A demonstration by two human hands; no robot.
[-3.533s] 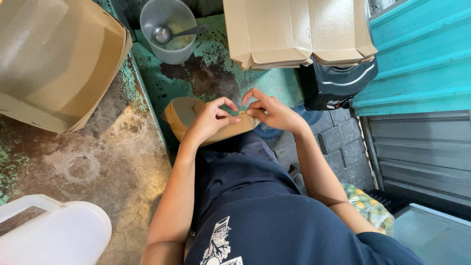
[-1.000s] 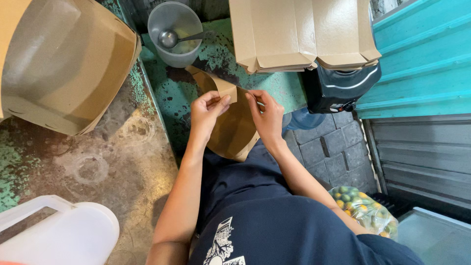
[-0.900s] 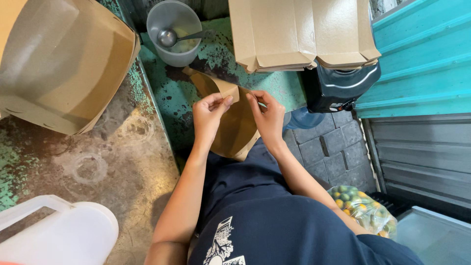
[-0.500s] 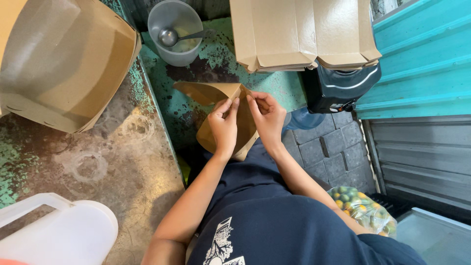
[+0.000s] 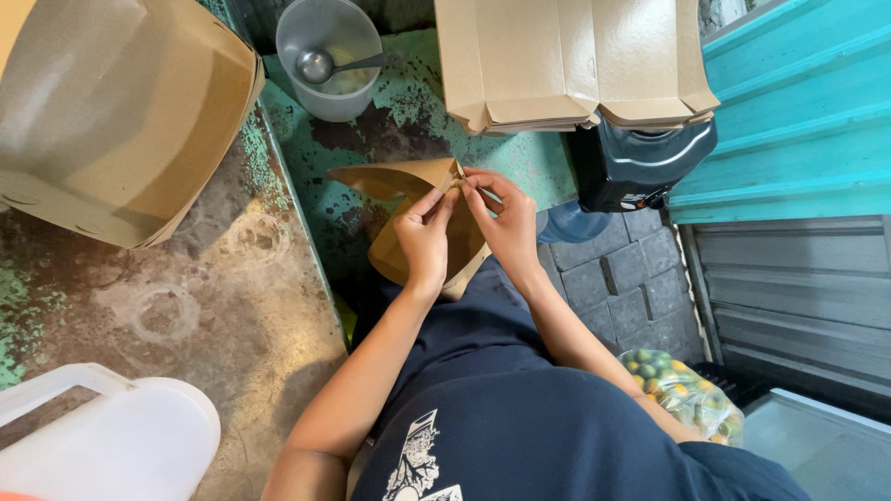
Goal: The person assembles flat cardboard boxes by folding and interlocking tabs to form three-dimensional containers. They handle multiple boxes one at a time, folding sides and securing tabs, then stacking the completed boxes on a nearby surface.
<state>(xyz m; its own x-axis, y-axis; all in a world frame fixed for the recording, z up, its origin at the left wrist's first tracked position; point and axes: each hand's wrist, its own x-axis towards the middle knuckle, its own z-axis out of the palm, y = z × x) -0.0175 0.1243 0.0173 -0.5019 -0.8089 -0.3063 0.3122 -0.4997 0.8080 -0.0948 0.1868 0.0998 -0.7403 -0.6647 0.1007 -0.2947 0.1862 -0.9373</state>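
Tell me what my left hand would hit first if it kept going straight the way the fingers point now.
The left hand points up and away, pinching the brown cardboard piece. Beyond its corner, the line crosses bare green-stained floor and probably meets the stack of flat cardboard boxes first, though depth is hard to judge.

Brown paper box (image 5: 408, 199), grey bucket (image 5: 327, 57), teal wall (image 5: 789, 111).

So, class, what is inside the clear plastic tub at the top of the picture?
Inside the clear plastic tub lies a metal ladle, its handle resting toward the right rim. Pale contents seem to sit at the bottom, but what they are cannot be told.
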